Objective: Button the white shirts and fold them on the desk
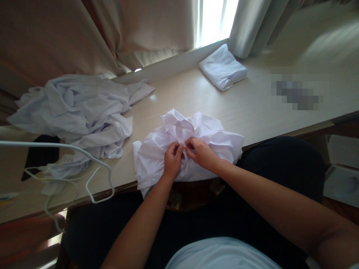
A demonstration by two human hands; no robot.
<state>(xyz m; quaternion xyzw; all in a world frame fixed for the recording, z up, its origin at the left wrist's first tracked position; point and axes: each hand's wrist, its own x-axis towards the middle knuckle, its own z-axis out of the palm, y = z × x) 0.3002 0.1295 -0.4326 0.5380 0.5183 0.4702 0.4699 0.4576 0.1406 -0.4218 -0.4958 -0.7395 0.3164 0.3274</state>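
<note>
A white collared shirt (157, 160) lies bunched at the table's front edge, its collar pointing away from me and its lower part hanging slightly over the edge. My left hand (173, 158) pinches the shirt's front just below the collar, thumb and fingers closed on the cloth. Right beside it, my right hand (200, 151) pinches the same spot from the other side. The fingertips of both hands nearly meet there. Whatever small part sits between them, perhaps a button, is too small to make out.
A heap of crumpled white clothes (81, 108) covers the table's left side. A folded white garment (223, 67) lies at the back near the curtain (157, 26). White cables (108, 175) and a power strip (53, 186) are at the left front. A blurred-out object (297, 95) lies right.
</note>
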